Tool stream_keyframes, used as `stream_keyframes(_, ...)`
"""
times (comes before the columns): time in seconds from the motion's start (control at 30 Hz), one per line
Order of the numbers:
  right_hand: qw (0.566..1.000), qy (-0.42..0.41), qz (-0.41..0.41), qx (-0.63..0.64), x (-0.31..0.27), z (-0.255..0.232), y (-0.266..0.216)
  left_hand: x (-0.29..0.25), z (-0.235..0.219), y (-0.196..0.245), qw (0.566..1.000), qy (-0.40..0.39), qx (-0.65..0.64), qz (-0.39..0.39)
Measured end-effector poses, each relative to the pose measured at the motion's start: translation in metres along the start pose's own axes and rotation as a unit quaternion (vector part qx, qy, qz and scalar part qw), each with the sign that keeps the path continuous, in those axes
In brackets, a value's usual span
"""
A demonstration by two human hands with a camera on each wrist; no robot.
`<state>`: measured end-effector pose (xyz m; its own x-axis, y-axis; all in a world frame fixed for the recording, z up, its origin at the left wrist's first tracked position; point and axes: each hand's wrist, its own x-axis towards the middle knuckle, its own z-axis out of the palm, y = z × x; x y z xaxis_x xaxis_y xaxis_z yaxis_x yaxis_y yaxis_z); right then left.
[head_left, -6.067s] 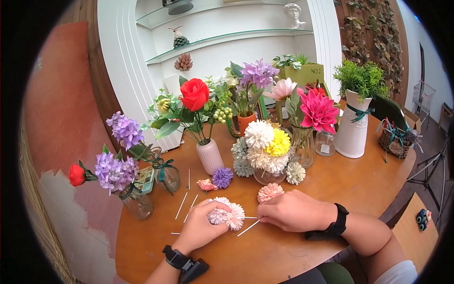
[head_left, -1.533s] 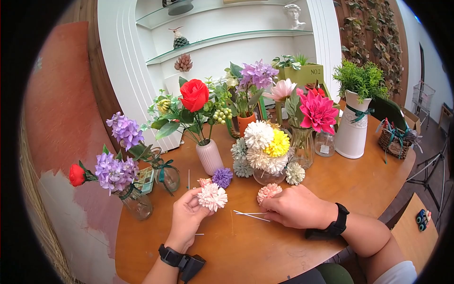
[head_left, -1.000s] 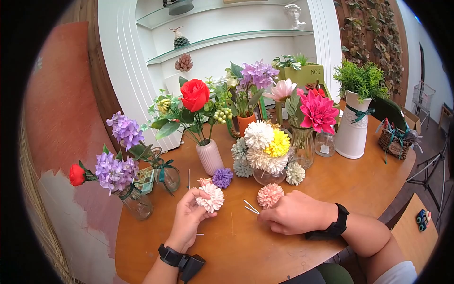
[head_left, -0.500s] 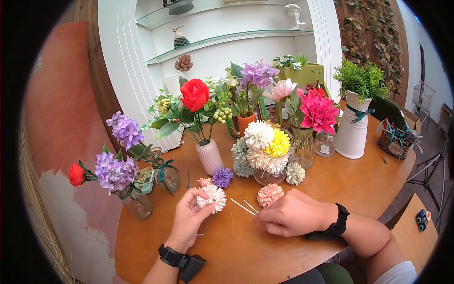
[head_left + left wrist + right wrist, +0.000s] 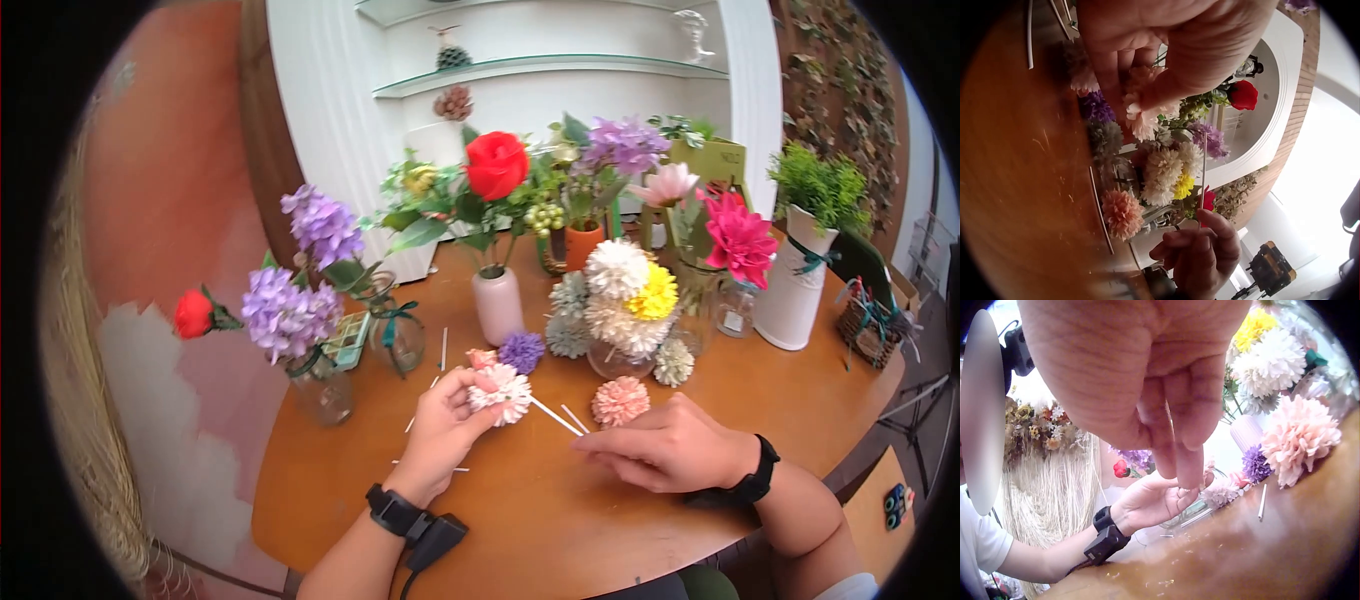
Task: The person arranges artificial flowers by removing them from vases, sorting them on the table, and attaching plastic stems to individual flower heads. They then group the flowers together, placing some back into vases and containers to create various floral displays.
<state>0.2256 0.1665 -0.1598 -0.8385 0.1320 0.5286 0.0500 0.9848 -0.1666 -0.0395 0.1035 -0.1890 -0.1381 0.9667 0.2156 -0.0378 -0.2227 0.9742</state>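
My left hand [image 5: 450,425] pinches a pale pink artificial flower head [image 5: 503,396] between thumb and fingers, raised over the table. My right hand [image 5: 668,447] holds a thin white stick [image 5: 553,412] by its end, and the stick's far end points at the flower head. In the left wrist view that stick [image 5: 1204,162] rises from the right fingertips. A second white stick [image 5: 1262,503] lies on the table beside a salmon-pink flower head [image 5: 620,401], just beyond my right hand. A purple flower head [image 5: 521,352] lies behind the pale pink one.
Behind stand a pink vase [image 5: 497,305] with a red rose, a round glass vase [image 5: 615,358] of white and yellow pompom flowers, and a tall white vase [image 5: 792,285]. Glass vases [image 5: 325,395] with purple flowers stand left. More white sticks [image 5: 444,348] lie near my left hand.
The left hand has lifted one pale pink flower head from the table. The right hand's stick now reaches close to it. The head view has swung left, shifting everything rightward.
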Motion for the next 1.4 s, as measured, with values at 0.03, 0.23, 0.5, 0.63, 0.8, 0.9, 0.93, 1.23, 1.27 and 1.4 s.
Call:
stream_keyframes(0.03, 1.0, 0.014, -0.013, 0.001, -0.001, 0.004, 0.003, 0.0, 0.0, 0.0, 1.0, 0.001, -0.004, 0.003)
stream_keyframes(0.23, 1.0, 0.006, 0.009, 0.021, 0.002, 0.004, -0.003, 0.001, 0.001, -0.002, 1.0, -0.006, -0.018, 0.001)
stream_keyframes(0.5, 0.999, 0.019, 0.018, 0.027, 0.006, 0.004, -0.003, 0.002, 0.0, -0.005, 1.0, -0.017, -0.021, 0.012)
stream_keyframes(0.63, 0.999, 0.007, -0.011, 0.036, 0.004, 0.0, -0.001, 0.001, -0.001, -0.005, 0.999, -0.016, -0.029, 0.011)
stream_keyframes(0.8, 1.0, -0.015, -0.008, 0.026, 0.002, -0.003, -0.002, 0.002, 0.0, -0.007, 1.0, -0.014, -0.018, 0.012)
stream_keyframes(0.9, 0.998, -0.008, -0.024, 0.049, 0.002, -0.001, 0.0, 0.001, 0.001, -0.005, 0.999, -0.023, -0.025, 0.014)
stream_keyframes(0.93, 0.999, -0.01, -0.019, 0.042, 0.002, -0.001, 0.0, 0.001, 0.001, -0.004, 1.0, -0.021, -0.02, 0.009)
stream_keyframes(1.23, 0.996, -0.079, -0.008, 0.044, 0.003, -0.007, -0.003, 0.0, 0.001, -0.003, 1.0, -0.017, -0.012, -0.004)
stream_keyframes(1.27, 0.996, -0.079, -0.007, 0.044, 0.002, -0.008, -0.002, 0.0, 0.001, -0.003, 1.0, -0.018, -0.013, -0.005)
stream_keyframes(1.4, 0.997, -0.052, -0.02, 0.047, 0.001, -0.001, 0.0, 0.0, 0.002, -0.002, 1.0, -0.013, -0.002, -0.006)
